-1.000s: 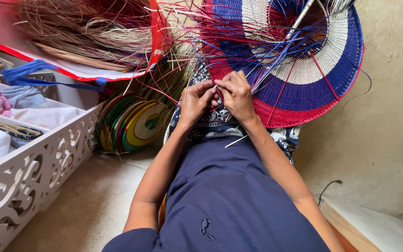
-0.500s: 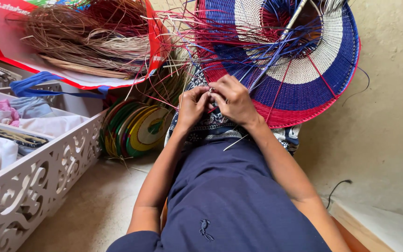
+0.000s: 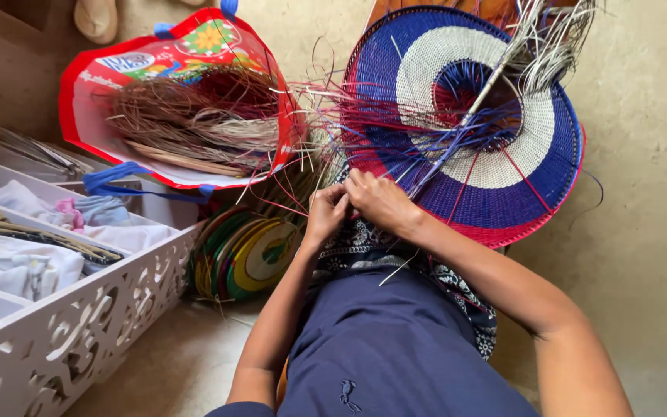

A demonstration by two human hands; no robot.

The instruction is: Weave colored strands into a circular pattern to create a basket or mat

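Note:
A large round woven piece (image 3: 538, 166) in blue, white and red rings leans ahead of me, with loose coloured strands (image 3: 364, 123) sticking out of its left side. My left hand (image 3: 326, 212) and my right hand (image 3: 380, 199) meet at its lower left edge, fingers pinched on the strands there. Both forearms reach forward over my dark blue top and a patterned cloth on my lap.
A red bag (image 3: 94, 93) full of dry straw (image 3: 194, 123) lies at upper left. Several flat woven discs (image 3: 252, 255) in green and yellow stand beside it. A white carved rack (image 3: 63, 332) with folded cloths fills the left. The floor and wall are bare plaster.
The view has tilted up, so the bag and woven piece show more fully. Both hands stay together at the piece's edge, working the strands.

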